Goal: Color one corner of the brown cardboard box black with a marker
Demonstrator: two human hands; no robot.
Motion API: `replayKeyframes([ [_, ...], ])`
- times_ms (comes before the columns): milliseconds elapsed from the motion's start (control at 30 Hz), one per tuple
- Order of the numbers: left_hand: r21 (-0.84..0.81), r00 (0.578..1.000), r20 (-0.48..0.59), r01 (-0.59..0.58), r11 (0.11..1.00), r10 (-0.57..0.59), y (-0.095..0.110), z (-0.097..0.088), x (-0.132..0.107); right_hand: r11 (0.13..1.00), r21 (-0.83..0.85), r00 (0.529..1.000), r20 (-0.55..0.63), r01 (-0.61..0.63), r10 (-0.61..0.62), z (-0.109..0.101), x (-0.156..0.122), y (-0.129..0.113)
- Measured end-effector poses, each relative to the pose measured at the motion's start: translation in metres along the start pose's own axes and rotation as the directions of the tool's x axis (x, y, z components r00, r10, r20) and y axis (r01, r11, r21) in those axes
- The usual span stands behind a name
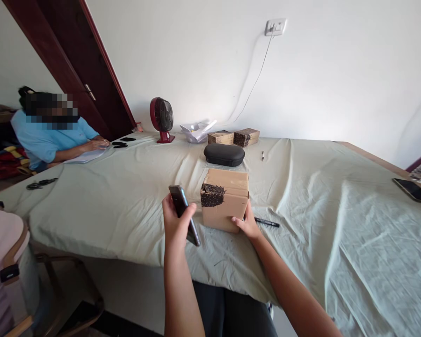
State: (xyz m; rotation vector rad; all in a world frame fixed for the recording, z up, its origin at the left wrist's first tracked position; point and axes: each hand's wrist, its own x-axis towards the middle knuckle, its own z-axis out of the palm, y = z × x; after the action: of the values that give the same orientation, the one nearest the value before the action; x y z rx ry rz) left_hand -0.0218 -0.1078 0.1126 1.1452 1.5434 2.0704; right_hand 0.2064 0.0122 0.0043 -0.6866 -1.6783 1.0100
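My left hand is closed around a dark smartphone, held on edge and tilted just above the cloth. To its right a brown cardboard box stands near the table's front, its left side partly scribbled over in black. My right hand grips the box's lower right corner, thumb on the front face and fingers behind the side, mostly hidden. Beside that hand a black marker lies on the cloth. Beyond the box sits a black zip case.
A pale green cloth covers the table. Farther back are two cardboard boxes, papers and a red fan. Another person sits at the far left with papers. A tablet or phone lies at the right.
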Motion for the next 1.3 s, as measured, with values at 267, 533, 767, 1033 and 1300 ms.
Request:
replayKeyframes([
  [267,0.399,0.997,0.043,-0.077,0.914,0.065,0.059,0.048,-0.041,0.998,-0.042,0.999,-0.036,0.038,-0.040,-0.002,0.001,0.008],
  [533,0.414,0.995,0.070,-0.100,0.905,0.078,0.055,0.048,-0.039,0.997,0.002,0.995,-0.052,0.080,-0.079,-0.002,0.002,0.014],
  [767,0.408,0.987,0.121,-0.145,0.901,0.103,0.050,0.051,-0.040,0.998,0.005,0.996,-0.061,0.067,-0.067,-0.001,0.003,0.011],
  [1033,0.667,0.999,0.026,-0.036,0.744,0.025,0.004,0.003,0.008,0.994,0.107,0.979,-0.204,0.023,-0.001,-0.001,0.003,-0.004],
  [1300,0.910,0.925,0.065,0.100,0.403,-0.375,-0.086,-0.024,0.033,0.986,0.164,0.959,-0.281,0.003,0.043,-0.002,0.006,-0.006],
])
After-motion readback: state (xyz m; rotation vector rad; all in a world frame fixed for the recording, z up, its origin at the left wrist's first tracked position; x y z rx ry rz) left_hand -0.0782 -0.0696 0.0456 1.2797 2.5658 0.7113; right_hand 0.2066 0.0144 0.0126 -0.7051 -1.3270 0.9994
